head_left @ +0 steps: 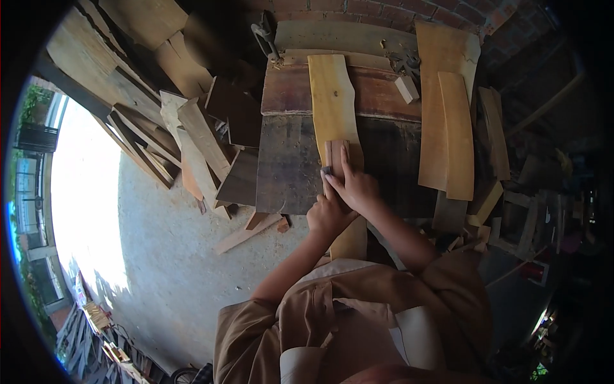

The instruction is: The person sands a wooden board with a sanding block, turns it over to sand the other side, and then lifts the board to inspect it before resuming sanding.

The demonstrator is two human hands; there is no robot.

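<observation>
A long pale-yellow plank lies lengthwise on the workbench, its near end reaching toward my body. On top of it sits what looks like a wooden hand plane, a brown block with a small dark piece at its left side. My right hand grips the plane from the right, index finger stretched forward along it. Closer to me, my left hand is closed around the plane's rear part, which the hands largely hide.
The dark workbench stands against a brick wall. A small wood block and a dark metal tool lie at its back right. Wide boards rest along the right side. Stacked boards lean at left, above offcuts on the concrete floor.
</observation>
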